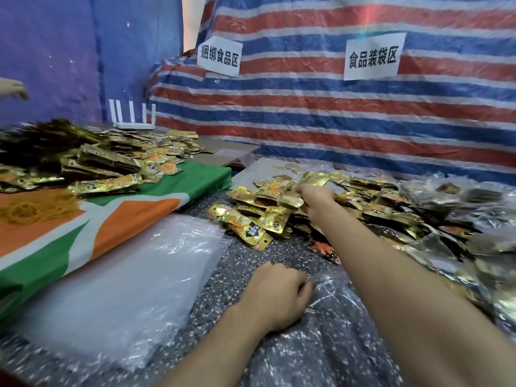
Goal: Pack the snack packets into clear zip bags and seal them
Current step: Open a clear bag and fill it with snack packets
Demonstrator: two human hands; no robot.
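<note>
left hand (pixel 279 294) pinches the edge of a clear zip bag (pixel 343 325) lying flat on the speckled worktop (pixel 223 289), probably to pin its mouth for loading. right hand (pixel 315 196) reaches across, fingers curled on gold snack packets (pixel 251 219) atop the heap beyond. hands well apart. stack of empty bags (pixel 111 289) lies left, close by.

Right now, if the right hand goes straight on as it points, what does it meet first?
The pile of gold snack packets; the right hand seems to touch it at the fingertips, though depth is unclear.
</note>
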